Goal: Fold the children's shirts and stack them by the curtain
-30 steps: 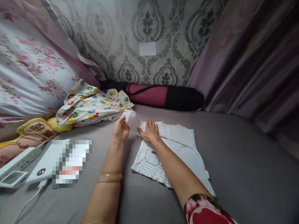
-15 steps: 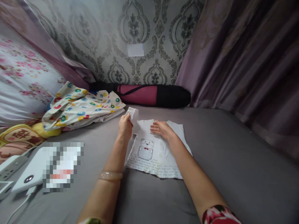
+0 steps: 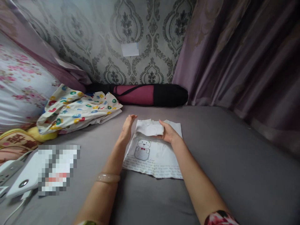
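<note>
A small white shirt (image 3: 166, 156) lies flat on the grey sheet, with a bear print at its left and rows of lettering along its lower edge. Its left sleeve (image 3: 150, 128) is folded inward across the upper front. The end of that sleeve is in my right hand (image 3: 167, 132), thumb on top and fingers partly hidden under the cloth. Just beyond the shirt's upper left edge, my left hand (image 3: 128, 126) is raised on its side, fingers extended and holding nothing. A pale bangle (image 3: 108, 177) circles my left forearm.
The grey bed sheet (image 3: 234, 156) spreads all around. A patterned cloth (image 3: 77, 107) lies crumpled at the left, near a floral pillow (image 3: 23, 84). A black and maroon long bag (image 3: 136, 94) rests against the wall. A white power bank (image 3: 25, 175) with a cable sits at lower left.
The left sleeve has been brought rightward over the shirt front. My left hand has let go of it, and my right hand now grips its end. The view has shifted slightly right.
</note>
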Motion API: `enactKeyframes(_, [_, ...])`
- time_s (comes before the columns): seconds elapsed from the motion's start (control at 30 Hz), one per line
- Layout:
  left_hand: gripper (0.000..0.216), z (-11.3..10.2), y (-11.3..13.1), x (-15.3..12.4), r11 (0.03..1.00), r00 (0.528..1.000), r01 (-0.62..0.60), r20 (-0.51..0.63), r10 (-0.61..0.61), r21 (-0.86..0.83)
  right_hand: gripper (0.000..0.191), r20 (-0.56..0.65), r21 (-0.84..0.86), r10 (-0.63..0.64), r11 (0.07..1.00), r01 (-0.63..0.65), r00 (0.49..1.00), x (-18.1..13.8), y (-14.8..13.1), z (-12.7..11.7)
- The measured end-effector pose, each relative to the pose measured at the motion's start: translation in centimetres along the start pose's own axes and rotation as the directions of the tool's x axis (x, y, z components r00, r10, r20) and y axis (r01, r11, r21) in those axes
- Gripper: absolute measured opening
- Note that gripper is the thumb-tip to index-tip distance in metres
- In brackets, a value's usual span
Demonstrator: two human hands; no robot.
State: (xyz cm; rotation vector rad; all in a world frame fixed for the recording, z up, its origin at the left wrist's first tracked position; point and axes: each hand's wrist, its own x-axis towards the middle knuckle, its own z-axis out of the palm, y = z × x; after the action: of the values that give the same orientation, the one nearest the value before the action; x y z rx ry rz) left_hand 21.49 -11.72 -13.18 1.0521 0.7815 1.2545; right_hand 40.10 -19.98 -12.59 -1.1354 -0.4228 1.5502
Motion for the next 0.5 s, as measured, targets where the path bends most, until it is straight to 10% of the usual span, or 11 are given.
enactKeyframes(0.33, [0.026, -0.4, -1.8, -0.9, 0.960, 0.998, 0.049, 0.034, -0.060, 0.275, 0.014, -0.179, -0.316, -0.270, 0.926, 0.205, 0.946, 0.5, -1.3, -2.0])
enactKeyframes(0.5, [0.043, -1.3, -4.3, -0.7, 0.754, 0.975, -0.130, 0.223, -0.022, 0.644, 0.019, -0.258, -0.466, -0.308, 0.870, 0.161, 0.916, 1.0, -1.3, -3.8])
